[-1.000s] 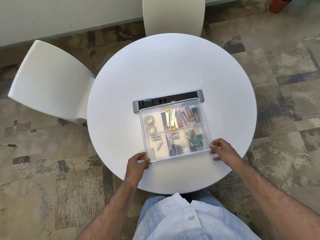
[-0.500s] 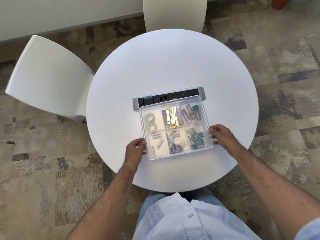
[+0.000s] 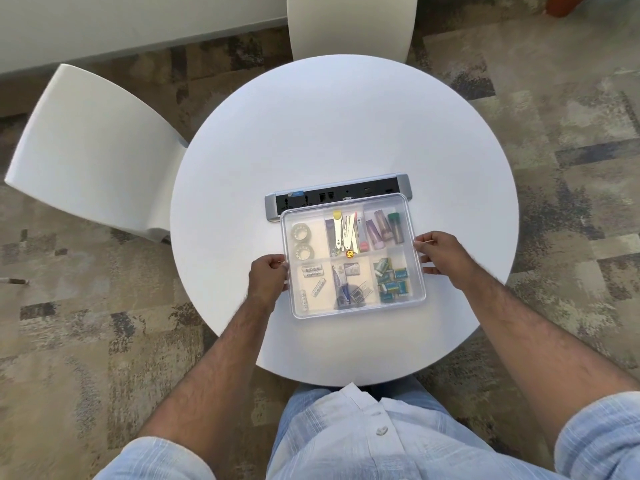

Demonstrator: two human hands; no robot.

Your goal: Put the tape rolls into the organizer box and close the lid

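Nearest the camera: your light blue striped shirt (image 3: 363, 441) and both bare forearms reaching forward over the near rim of the round white table (image 3: 242, 188).

Your left hand (image 3: 266, 284) is clamped on the left edge of the organizer box (image 3: 353, 308), fingers curled over the rim about midway along that side. Your right hand (image 3: 441, 254) grips the right edge, thumb on top, fingers wrapped around the side wall. Both hands closed on the box; neither holds anything else.

The box sits flat on the table, right of centre. The clear lid (image 3: 405, 202) appears to lie on top of it, though through the transparent plastic you cannot be sure it is fully seated.

Six compartments, counted in two rows of three. Near row: left holds four small silver batteries (image 3: 311, 277), lying at mixed angles; middle holds blue-packaged items and loose clips; right holds a heap of small green-and-blue packets (image 3: 393, 280), too jumbled to count.

Far row: left holds the two tape rolls (image 3: 302, 241), clear, lying flat, one just beyond the other. Middle holds metal clippers and files, number unclear. Right holds three upright-lying tubes.

Just beyond the box, touching or tucked under its far edge: one grey power strip (image 3: 311, 197).

Beyond the table: two white chairs, one to the left (image 3: 90, 150), one at the far side (image 3: 349, 26), on patterned carpet.
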